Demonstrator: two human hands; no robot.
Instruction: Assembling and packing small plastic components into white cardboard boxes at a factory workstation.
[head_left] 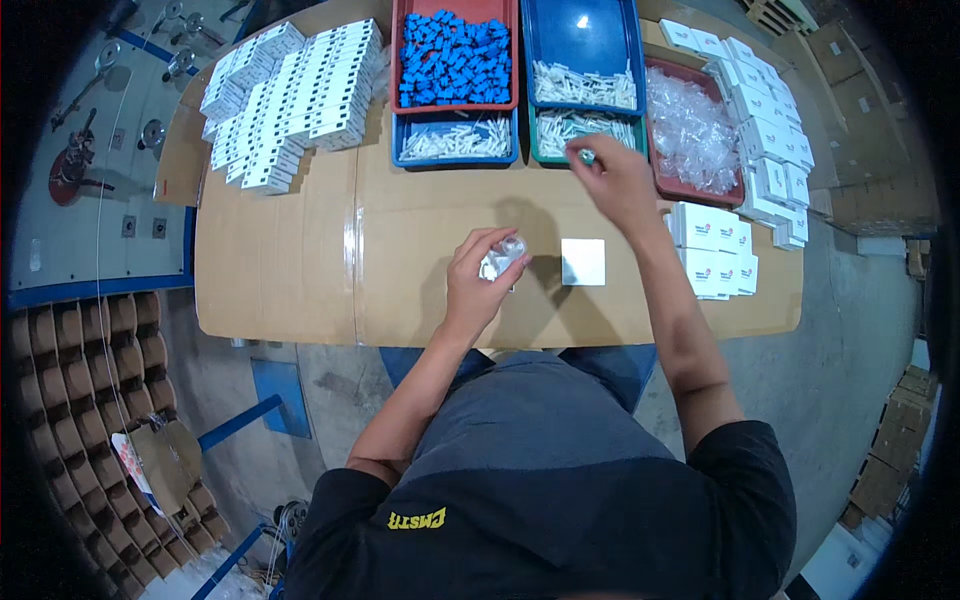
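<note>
Above the middle of the cardboard-covered table, my left hand point(472, 292) is closed round a clear plastic piece point(503, 258) with something white in or under it. My right hand point(622, 190) is raised at the front edge of the green tray point(545, 158), thumb and fingers pinched together. A small greenish-white thing shows at its fingertips, too small to name. Small white pieces point(575, 123) lie in that tray, partly hidden by the hand. Between my hands, nearer me, a flat white square box point(583, 262) rests on the cardboard.
A red tray point(398, 60) holds blue parts, above a blue tray point(400, 160) of white sticks. Another blue tray point(585, 35) stands beside it. Clear plastic pieces point(690, 130) fill a red bin. White boxes are stacked left point(300, 95) and right point(710, 250).
</note>
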